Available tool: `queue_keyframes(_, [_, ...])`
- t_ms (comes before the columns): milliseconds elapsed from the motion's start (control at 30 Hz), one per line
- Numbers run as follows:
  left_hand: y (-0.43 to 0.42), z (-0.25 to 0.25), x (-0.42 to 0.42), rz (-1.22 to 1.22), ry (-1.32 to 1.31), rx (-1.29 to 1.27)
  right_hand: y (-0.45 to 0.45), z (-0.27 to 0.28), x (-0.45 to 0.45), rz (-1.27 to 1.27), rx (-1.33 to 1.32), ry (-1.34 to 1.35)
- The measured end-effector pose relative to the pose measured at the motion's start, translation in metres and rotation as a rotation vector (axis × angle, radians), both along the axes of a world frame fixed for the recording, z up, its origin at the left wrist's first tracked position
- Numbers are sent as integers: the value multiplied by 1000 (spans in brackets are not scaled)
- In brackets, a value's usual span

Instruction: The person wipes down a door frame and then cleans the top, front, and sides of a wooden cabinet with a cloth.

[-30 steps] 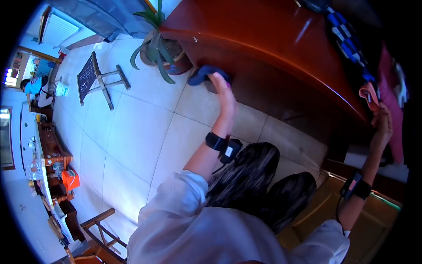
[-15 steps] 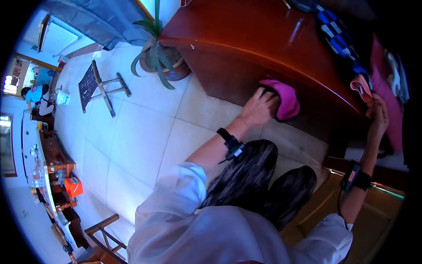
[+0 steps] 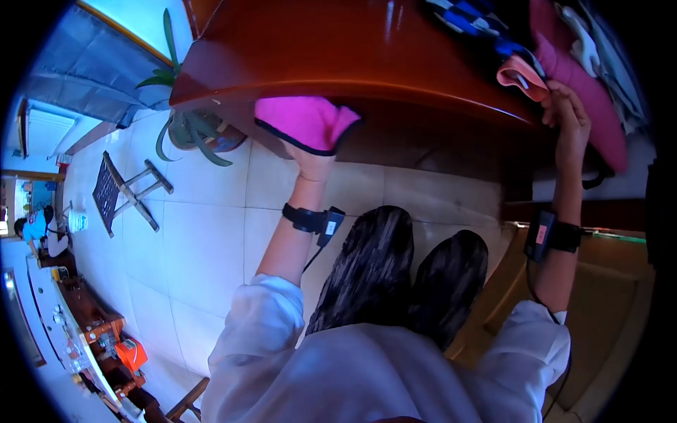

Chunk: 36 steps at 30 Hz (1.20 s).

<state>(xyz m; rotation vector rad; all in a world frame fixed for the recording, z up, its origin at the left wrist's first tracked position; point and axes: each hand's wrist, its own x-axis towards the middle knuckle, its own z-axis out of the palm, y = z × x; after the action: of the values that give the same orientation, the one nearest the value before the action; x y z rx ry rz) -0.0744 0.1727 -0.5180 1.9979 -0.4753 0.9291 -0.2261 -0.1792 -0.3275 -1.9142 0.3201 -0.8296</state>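
Observation:
The fingers of my left hand are covered by a bright pink cloth piece with black edging. It lies against the front edge of the brown wooden table, and I grip it from below. At the table's right end, my right hand has its curled fingertips at the end of a folded coral-coloured cloth strip; they appear to pinch it. A blue, white and black checked cloth lies just behind the strip. Each wrist wears a black strap with a small device.
Beside my right hand hang a dark pink cloth and pale cloths. A potted plant stands by the table's left end. A folding stool sits on the tiled floor. Another person is far left.
My left hand has moved left along the table edge with the pink cloth piece, which now covers its fingers. My right hand stays at the coral strip. The view has shifted.

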Motion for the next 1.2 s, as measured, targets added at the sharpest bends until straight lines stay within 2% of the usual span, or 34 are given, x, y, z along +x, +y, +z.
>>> queue_keyframes(33, [-14,-1,-7,31,-41,68,-3,-1,0,43,8,-11])
queue_keyframes(133, [-43,2,-19,-78,-56,-34,-5,-3,0,31,6,-4])
queue_keyframes(200, [-53,8,-24,-202,97,200,-2,-3,0,78,16,-27])
queue_keyframes(267, [-69,19,-28,-274,74,227,-2,-4,1,66,10,-25])
queue_keyframes(333, [-84,19,-33,-194,-275,376,0,-2,2,58,-2,-28])
queue_keyframes(400, [-92,24,-36,-164,-366,349,2,0,1,56,23,4])
queue_keyframes(433, [-93,28,-35,-367,-394,541,0,-2,1,69,42,-7])
queue_keyframes(500, [-104,36,-35,-564,-599,598,1,-2,0,49,25,-2])
queue_keyframes(533, [-112,36,-31,-569,-657,614,2,-2,1,30,8,-7])
queue_keyframes(567, [-122,29,-31,-660,-585,598,-2,-2,1,51,6,0])
queue_keyframes(600, [-131,33,-32,-646,-573,607,4,0,0,22,-20,3])
queue_keyframes(667, [-142,44,-32,-745,-617,566,-2,-3,1,38,-8,-9])
queue_keyframes(700, [-137,43,-27,-742,-608,572,-3,-3,1,45,-1,-4])
queue_keyframes(767, [-126,37,-21,-686,-701,767,-4,-2,-1,66,5,-9])
queue_keyframes(800, [-112,22,-16,-735,-557,967,-3,-2,0,66,7,-4])
queue_keyframes(867, [-73,5,-3,-649,-694,1040,-3,-1,-1,31,4,9])
queue_keyframes(933, [-32,-19,18,-697,-725,1098,-5,-3,-1,43,-22,-5])
queue_keyframes(1000, [2,-42,35,-753,-446,1068,-7,-5,-1,45,-48,-5])
queue_keyframes(1067, [37,-28,42,-650,-219,1108,-10,-7,0,88,-14,-34])
queue_keyframes(1133, [65,1,46,-413,-324,1087,-13,-8,-1,88,-24,-41])
queue_keyframes(1200, [78,20,50,-370,-419,1090,-11,-8,1,89,-41,-47])
